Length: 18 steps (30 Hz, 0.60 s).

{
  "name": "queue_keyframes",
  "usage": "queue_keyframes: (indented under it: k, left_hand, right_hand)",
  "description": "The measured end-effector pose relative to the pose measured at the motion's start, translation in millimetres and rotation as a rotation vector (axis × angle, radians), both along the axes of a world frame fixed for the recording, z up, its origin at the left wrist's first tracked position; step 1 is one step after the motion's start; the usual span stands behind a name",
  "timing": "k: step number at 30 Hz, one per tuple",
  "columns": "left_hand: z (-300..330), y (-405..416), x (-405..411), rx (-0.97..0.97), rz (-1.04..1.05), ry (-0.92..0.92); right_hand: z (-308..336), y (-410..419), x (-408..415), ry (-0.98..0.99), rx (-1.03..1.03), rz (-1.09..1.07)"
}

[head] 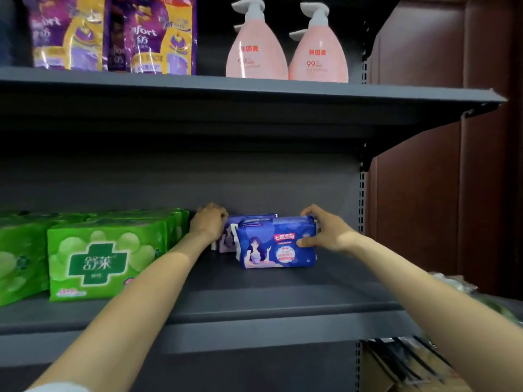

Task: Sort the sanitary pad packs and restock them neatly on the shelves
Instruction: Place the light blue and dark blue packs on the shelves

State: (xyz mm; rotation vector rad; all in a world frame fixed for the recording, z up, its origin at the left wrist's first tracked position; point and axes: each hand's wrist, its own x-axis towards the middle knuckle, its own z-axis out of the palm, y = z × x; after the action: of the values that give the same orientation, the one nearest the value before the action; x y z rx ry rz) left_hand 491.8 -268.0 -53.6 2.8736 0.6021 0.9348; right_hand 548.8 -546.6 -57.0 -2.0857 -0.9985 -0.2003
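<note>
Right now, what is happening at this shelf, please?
A person is stocking sanitary pad packs on the middle shelf. The right hand grips the front blue pack, which stands upright. The left hand rests on the blue packs behind, near the back wall. Green packs already stand in rows to the left.

Dim shelf bay, light seemingly from overhead, deep shadow under the upper shelf [254, 91], soft blur throughout, wide-angle bending at edges
</note>
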Motion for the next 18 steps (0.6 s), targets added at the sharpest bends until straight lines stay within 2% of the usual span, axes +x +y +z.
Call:
queue_keyframes:
  k: [3, 6, 8, 10, 13, 15, 18]
  left_hand:
    - [13.2, -10.8, -7.6, -0.282, -0.083, -0.079]
    - [18.4, -25.9, -21.9, -0.47, -0.333, -0.216]
    - [12.3, -27.2, -34.1, -0.259, -0.369, -0.124]
    - [3.2, -22.8, -38.6, 0.073, -0.279, 0.057]
    - [-9.1, -20.0, -34.8, 0.398, -0.174, 0.185]
    - [-11.5, -16.5, -30.1, 0.508, -0.143, 0.189]
    - [-9.5, -10.9, -25.6, 0.532, -0.096, 0.206]
  right_hand:
    - [-1.6, 33.3, 6.2, 0.024, -0.039, 0.008]
    - [-2.0, 63.0, 10.9, 0.0, -0.083, -0.015]
    - [0.0, 76.8, 14.0, -0.059, -0.14, -0.054]
    - [1.0, 86.4, 15.2, -0.131, -0.198, -0.096]
    - [0.4, 94.5, 17.0, -0.166, -0.25, -0.131]
    - [-0.7, 98.1, 17.0, -0.12, -0.251, -0.116]
    - [-1.3, 102.5, 18.6, -0.021, -0.221, -0.066]
